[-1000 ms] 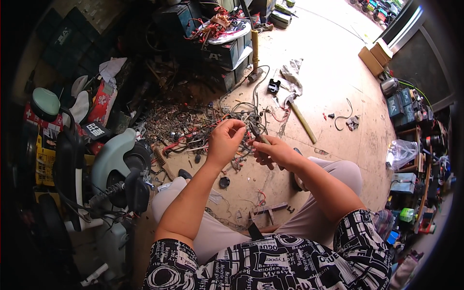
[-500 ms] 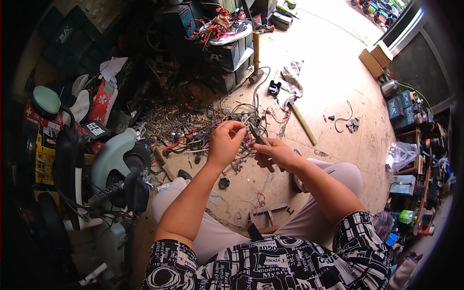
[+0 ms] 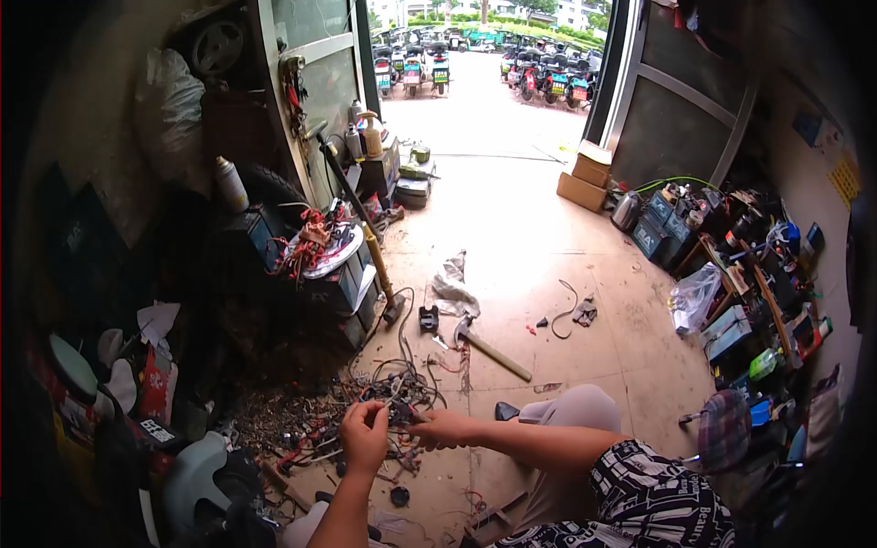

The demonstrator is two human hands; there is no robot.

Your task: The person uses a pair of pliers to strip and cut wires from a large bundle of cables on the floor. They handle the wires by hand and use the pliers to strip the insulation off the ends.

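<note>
My left hand (image 3: 364, 437) is closed in a pinch, with what looks like a thin pale wire (image 3: 394, 388) at its fingertips. Just to its right, my right hand (image 3: 443, 427) is wrapped round a dark hand tool that looks like pliers (image 3: 405, 412), its head near the left fingertips. Below and around both hands lies a heap of tangled wires and scraps (image 3: 311, 425) on the floor (image 3: 621, 347). A hammer with a pale wooden handle (image 3: 498, 358) lies beyond them, beside a black plastic part (image 3: 428, 319) and a crumpled pale rag (image 3: 452, 288).
Stacked batteries (image 3: 343, 301) with red wiring and a yellow-shafted tool (image 3: 379, 260) stand left. Scooter bodywork (image 3: 196, 475) fills the lower left. Cardboard boxes (image 3: 585, 178), a kettle (image 3: 626, 210) and a cluttered shelf (image 3: 758, 310) line the right. Parked scooters (image 3: 548, 73) are outside the doorway.
The view has tilted up toward the open doorway, so the hands and floor items sit lower in the picture. Both hands remain close together, the right one still holding the tool.
</note>
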